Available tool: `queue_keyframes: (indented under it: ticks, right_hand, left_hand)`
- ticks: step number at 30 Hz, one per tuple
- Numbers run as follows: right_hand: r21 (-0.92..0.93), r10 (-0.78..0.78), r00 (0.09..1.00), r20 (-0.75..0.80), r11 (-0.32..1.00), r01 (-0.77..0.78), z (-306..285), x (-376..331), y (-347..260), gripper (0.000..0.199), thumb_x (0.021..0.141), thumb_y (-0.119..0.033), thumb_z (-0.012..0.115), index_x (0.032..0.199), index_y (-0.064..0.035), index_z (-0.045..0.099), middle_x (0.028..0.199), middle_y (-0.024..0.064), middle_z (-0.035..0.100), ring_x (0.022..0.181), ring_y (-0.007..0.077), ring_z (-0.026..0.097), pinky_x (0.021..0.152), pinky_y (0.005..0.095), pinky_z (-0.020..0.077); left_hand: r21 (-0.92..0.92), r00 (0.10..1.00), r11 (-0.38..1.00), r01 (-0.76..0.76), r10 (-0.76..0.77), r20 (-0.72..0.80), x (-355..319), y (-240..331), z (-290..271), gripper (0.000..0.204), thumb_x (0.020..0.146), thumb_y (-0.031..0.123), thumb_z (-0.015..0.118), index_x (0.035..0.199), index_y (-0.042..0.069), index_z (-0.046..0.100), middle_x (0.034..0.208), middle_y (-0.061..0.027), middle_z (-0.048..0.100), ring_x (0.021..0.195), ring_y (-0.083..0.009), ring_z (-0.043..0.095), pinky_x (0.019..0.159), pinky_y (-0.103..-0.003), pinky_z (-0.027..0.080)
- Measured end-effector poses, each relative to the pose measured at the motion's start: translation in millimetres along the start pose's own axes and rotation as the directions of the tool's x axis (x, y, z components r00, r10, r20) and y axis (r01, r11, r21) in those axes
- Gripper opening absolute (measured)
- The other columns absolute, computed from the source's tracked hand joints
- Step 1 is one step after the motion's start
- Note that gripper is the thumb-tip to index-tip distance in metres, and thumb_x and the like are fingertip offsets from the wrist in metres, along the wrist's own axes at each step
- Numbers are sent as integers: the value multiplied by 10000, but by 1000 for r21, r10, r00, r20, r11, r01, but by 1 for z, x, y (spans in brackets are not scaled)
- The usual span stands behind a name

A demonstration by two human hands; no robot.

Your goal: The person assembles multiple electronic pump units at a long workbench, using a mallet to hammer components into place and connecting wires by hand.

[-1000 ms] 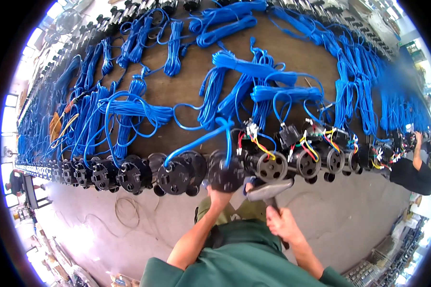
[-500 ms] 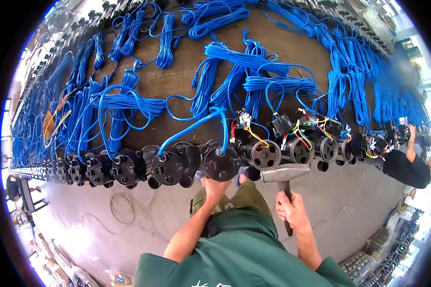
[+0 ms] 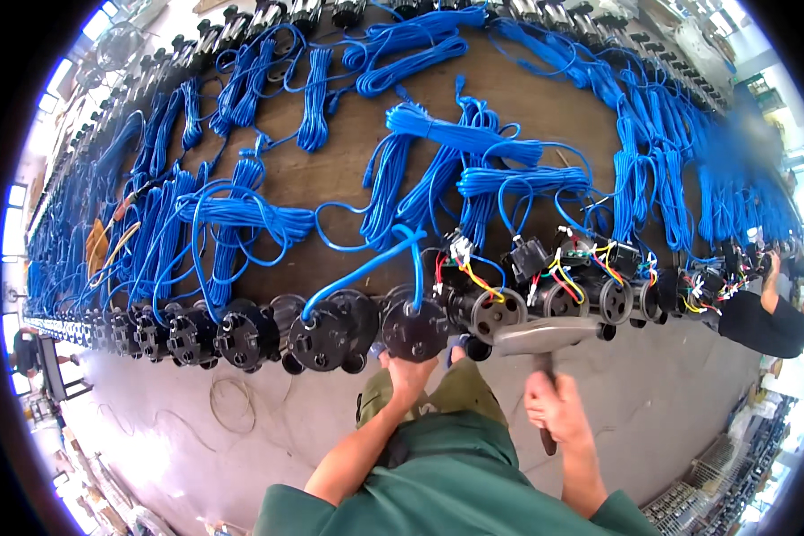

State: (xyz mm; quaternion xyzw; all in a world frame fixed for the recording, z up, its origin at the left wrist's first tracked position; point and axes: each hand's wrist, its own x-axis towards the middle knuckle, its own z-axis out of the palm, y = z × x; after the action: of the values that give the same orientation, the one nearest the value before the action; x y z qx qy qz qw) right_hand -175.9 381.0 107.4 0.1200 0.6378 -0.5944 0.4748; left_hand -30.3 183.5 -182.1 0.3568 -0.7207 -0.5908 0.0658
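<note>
My right hand [image 3: 559, 407] is closed round the handle of a hammer [image 3: 549, 336], whose metal head is smeared by motion. The hammer head is level with the table's near edge, in front of an open-ended housing [image 3: 498, 314] with coloured wires. My left hand [image 3: 409, 379] is up against the underside of a black capped cylindrical housing [image 3: 415, 332], closed on its near end; the fingertips are hidden beneath it. A blue cable [image 3: 417, 275] comes out of the top of this cap and loops to the left, into the neighbouring capped housing [image 3: 323, 338].
Coiled blue cables [image 3: 464, 129] cover much of the brown table [image 3: 348, 147]. More black housings [image 3: 246, 334] line its near edge on both sides. At the right, another person's arm [image 3: 769, 284] reaches to the wired parts. A loose cable [image 3: 232, 404] lies on the floor.
The hammer has swung a little to the right and its head is now blurred. My left hand stays at the same housing; the whole view has shifted slightly.
</note>
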Motion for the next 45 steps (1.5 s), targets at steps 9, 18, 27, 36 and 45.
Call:
queue_keyframes:
  ticks: [9,18,27,36,45]
  right_hand:
    - [-87,169,981,97,983,-160,28,28,57,358,1066,-343,637,845,-95,503,665,-54,474,545,53,414,488,247,337]
    - [6,-6,998,-59,1000,6,-5,7,23,331,1062,-273,661,853,-99,474,647,-60,439,509,34,383,447,238,300]
    - [-554,-352,931,-95,796,245,5,3,65,271,965,-239,764,888,-27,613,634,14,567,522,131,517,489,323,401]
    - [-740,-713,666,219,323,590,28,24,81,195,671,-136,752,792,-73,612,694,111,614,604,342,628,547,412,482]
    - [-753,-732,609,306,206,625,32,71,84,123,719,-132,763,776,-123,655,662,81,622,573,322,620,523,406,471]
  left_hand:
    - [16,994,995,-101,100,45,8,17,-5,489,806,284,798,1243,102,679,1167,-75,730,1087,-275,676,942,-463,507]
    - [-234,995,967,99,-96,24,-4,44,-14,630,739,176,881,1304,24,648,1190,-90,724,1160,-217,661,976,-383,507]
    - [-40,997,999,5,-8,-75,0,12,-4,559,752,180,892,1230,-3,668,1102,-73,729,983,-203,677,917,-375,540]
    - [139,968,978,157,-180,172,0,45,-33,672,716,410,900,1285,109,707,1212,-128,749,1131,-313,679,1059,-489,405]
    - [128,996,991,27,-37,78,11,6,-10,613,794,356,853,1323,110,661,1216,-113,742,1160,-316,675,1016,-543,435]
